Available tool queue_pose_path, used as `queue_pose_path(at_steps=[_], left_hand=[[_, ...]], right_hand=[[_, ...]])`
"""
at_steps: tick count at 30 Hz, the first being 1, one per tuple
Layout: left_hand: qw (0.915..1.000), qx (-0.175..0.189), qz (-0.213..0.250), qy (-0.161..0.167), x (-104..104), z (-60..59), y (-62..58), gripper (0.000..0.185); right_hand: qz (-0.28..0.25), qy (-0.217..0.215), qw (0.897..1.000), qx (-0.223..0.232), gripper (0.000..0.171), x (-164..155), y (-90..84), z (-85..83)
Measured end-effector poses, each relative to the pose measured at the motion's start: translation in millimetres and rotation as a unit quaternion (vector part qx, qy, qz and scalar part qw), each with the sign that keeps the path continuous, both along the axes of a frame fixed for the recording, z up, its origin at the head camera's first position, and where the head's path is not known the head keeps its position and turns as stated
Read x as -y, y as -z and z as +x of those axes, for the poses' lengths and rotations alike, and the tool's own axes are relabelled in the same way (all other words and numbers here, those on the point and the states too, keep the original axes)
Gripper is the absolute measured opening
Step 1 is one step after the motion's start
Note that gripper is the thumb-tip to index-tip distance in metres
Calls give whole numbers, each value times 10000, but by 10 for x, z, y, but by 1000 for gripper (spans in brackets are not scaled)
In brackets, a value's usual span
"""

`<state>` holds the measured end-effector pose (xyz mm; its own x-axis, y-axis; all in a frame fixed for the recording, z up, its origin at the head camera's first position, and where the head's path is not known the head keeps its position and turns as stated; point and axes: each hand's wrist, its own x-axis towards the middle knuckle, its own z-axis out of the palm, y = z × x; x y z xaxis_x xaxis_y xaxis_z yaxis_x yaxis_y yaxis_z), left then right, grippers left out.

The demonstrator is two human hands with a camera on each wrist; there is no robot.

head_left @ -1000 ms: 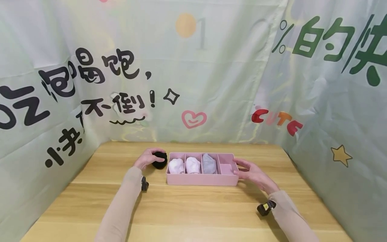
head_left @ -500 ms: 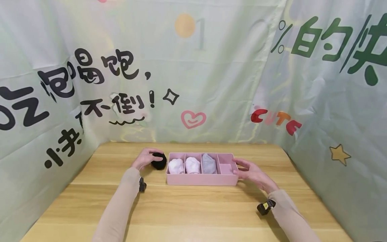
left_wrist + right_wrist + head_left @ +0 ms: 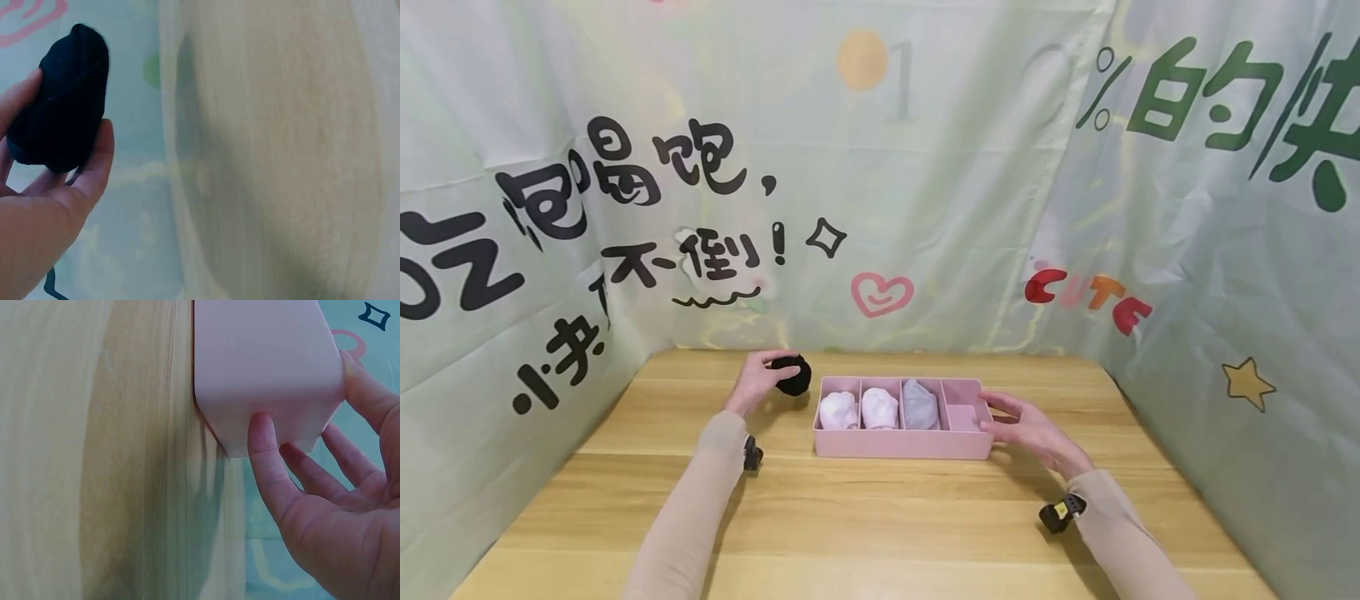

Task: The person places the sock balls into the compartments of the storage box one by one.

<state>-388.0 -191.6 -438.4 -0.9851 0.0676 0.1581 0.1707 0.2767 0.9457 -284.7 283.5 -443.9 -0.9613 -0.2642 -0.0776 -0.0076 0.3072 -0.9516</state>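
one black sock ball [image 3: 792, 374], rounded, soft

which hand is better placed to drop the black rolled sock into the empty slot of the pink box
Left. The left hand already grips the black rolled sock, lifted beside the pink plastic divided box. The right hand rests against the box's end by the empty compartment, steadying it.

My left hand [image 3: 758, 382] holds the sock ball [image 3: 792, 374] left of and behind the tray [image 3: 901, 446]. Three rolled socks [image 3: 877, 409] fill its left compartments. My right hand [image 3: 1028, 432] is against its right end.
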Motion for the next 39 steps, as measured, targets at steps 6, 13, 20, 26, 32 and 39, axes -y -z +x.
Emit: queue_pose_path(at_steps=[6,13,20,26,32,39], left_hand=[[9998,-95,119,-123,-59,27,-77,43],[9962,-535,660,-191,-215,85,-178,45],[9959,-523,729,91,-431,152,-174,50],[9957,-322,637,593,-606,223,-162,57],[9918,-134,815,979,-784,334,-178,61],[9894,-298,741,1210,-924,336,-100,64]], right_hand=[[69,-18,10000,16,70,-15,4,-7],[133,-59,9999,-14,71,7,-35,-22],[143,-76,9999,3,71,13,-20,-21],[62,-62,10000,4,72,-11,-10,-1],[139,-73,9999,-15,71,-26,-10,5],[136,-72,9999,-3,71,-8,-26,3]])
